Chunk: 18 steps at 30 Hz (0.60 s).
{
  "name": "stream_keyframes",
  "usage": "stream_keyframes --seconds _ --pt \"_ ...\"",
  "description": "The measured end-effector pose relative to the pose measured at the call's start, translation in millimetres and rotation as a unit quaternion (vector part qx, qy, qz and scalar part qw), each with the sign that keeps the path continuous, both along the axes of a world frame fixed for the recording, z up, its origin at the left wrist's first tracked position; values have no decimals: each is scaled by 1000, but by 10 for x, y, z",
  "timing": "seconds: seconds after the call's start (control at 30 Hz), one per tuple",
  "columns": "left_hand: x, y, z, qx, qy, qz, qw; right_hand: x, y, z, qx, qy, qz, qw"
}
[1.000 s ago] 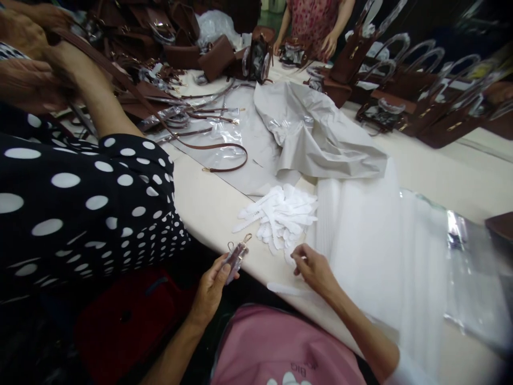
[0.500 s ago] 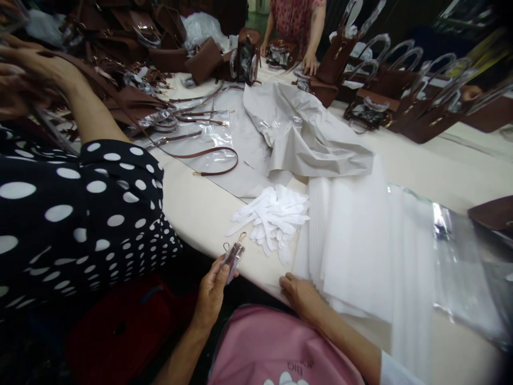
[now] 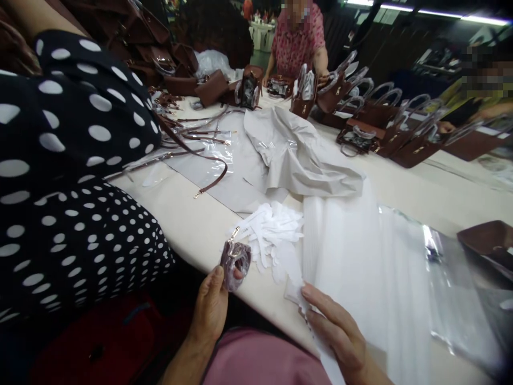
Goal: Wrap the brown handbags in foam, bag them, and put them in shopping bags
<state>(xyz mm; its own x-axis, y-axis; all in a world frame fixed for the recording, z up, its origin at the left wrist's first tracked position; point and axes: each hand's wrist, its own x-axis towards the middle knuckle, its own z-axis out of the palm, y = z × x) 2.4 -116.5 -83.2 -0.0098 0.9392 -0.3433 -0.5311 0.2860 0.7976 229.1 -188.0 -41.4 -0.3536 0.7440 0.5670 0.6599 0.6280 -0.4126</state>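
My left hand (image 3: 210, 307) is closed around a coiled brown bag strap (image 3: 230, 270) in clear plastic wrap, a gold clasp at its top. It is held up at the table's near edge, left of a pile of white strips (image 3: 270, 227). My right hand (image 3: 340, 329) has its fingers over a long white strip (image 3: 325, 353), pinching it near the edge; the thumb is mostly hidden. Just beyond that hand lies a stack of white foam sheets (image 3: 344, 251).
A person in a polka-dot top (image 3: 96, 133) stands close on my left. Loose brown straps (image 3: 216, 182) and a crumpled grey sheet (image 3: 308, 160) lie mid-table. Brown handbags (image 3: 417, 149) line the far right, with clear plastic bags (image 3: 452, 283) nearer. Another person (image 3: 298, 43) stands across the table.
My right hand has moved from the table edge onto a white strip and taken hold of it. The coiled strap in my left hand has turned to show its loop. The view has tilted up.
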Motion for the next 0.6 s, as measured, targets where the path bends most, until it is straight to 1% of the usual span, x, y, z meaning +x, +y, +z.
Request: stream_keyframes --seconds 0.1,0.2,0.27,0.33,0.4,0.43,0.47,0.5,0.53,0.57,0.6 --pt "55 7 41 0 -12 2 1000 7 -14 -37 18 8 4 1000" --pt "102 4 88 -9 -27 -20 999 13 6 -27 45 23 24 998" --pt "132 4 134 -12 -46 -35 998 9 1 -21 41 46 37 997" --pt "161 12 184 -7 -60 -48 997 -19 -22 -28 -7 117 32 993" --pt "187 25 225 -1 -67 -57 996 -85 -43 -43 -75 202 -2 976" --pt "199 32 238 2 -68 -59 996 -130 -42 -49 -106 250 -36 962" --pt "210 37 247 5 -69 -60 996 -181 -31 -52 -140 310 -81 937" --pt "221 41 252 8 -69 -60 996 -230 -9 -48 -176 382 -129 898" --pt "232 43 253 10 -68 -59 996 -276 25 -40 -216 463 -174 842" --pt "243 42 252 13 -68 -59 996 -313 65 -26 -259 548 -210 767" --pt "255 41 250 15 -70 -59 996 -341 109 -9 -295 622 -235 686"
